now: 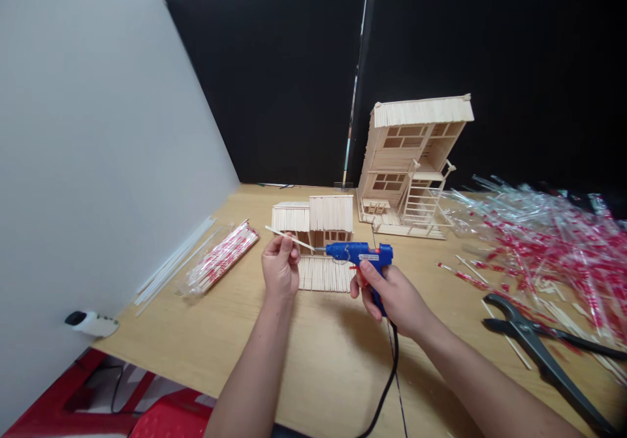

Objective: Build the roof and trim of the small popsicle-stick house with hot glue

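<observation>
My left hand (281,265) pinches a thin wooden stick (294,239) between thumb and fingers, and the stick slants down to the right. Wrapped round the handle of a blue hot glue gun (360,253) is my right hand (386,291). The gun's metal nozzle points left and is at or very near the stick's right end; I cannot tell whether they touch. Behind both hands stands a small house model (331,213) built of sticks, with a slatted roof and a slatted floor in front. My left hand and the gun partly hide it.
A taller two-storey stick house (416,147) stands at the back right. Clear and red wrappers (539,242) heap up on the right, behind large black-handled pliers (533,340). Bundled wrapped sticks (223,255) and white glue sticks (171,265) lie left. The gun's black cord (392,379) trails toward me.
</observation>
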A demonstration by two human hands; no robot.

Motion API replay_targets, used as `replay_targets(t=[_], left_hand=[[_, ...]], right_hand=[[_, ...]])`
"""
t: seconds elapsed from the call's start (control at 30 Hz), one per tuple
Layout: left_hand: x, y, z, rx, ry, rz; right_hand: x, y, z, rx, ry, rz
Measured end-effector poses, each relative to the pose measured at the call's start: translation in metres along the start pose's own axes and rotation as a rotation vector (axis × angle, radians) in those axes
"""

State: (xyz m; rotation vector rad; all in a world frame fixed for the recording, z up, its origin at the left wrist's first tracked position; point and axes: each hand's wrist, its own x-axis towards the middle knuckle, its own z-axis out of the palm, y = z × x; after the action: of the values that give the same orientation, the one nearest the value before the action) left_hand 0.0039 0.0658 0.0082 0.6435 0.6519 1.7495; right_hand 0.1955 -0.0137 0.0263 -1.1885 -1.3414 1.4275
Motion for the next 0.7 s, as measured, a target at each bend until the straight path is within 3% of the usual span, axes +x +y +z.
replay_targets(t=[0.37,0.43,0.6,0.7], left_hand=[[0.003,0.002,0.000,-0.115,0.025,-0.026],[0.002,0.005,0.000,-0.164,0.024,-0.051],[-0.003,0.011,0.005,-0.257,0.010,-0.153],[-0.005,0.012,0.010,-0.279,0.019,-0.237]], right_hand=[[0.004,-0.002,-0.006,-0.038,-0.035,0.047],[0.007,0.004,-0.007,0.004,-0.128,0.117],[0.010,0.034,-0.006,0.024,-0.575,0.438],[0.005,0.045,-0.002,-0.210,-0.629,0.528]])
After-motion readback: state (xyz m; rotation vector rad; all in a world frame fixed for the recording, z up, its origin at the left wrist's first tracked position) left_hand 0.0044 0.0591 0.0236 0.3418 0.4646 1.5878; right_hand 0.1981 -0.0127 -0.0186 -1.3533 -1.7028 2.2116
